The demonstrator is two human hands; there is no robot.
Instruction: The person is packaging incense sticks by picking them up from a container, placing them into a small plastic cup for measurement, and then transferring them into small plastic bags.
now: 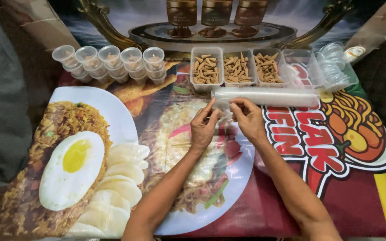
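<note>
The left hand [203, 127] and the right hand [248, 118] meet near the middle of the printed mat [336, 187], fingers curled and pinched on one small clear plastic cup [223, 107] held between them — thumbs and forefingers grip it, the other fingers loosely bent. The cup sits at the near end of a long sleeve of stacked clear cups [269, 96] that lies on its side across the mat, just beyond the knuckles. Behind that sleeve, toward the far edge, stand three rectangular clear tubs of brown incense cones [235, 68], side by side, with an empty tub [307, 67] to their right. A loose pile of clear lids [336, 67] lies at the far right corner. At the far left — well apart from the hands — stand rows of filled, lidded cups [112, 62].
</note>
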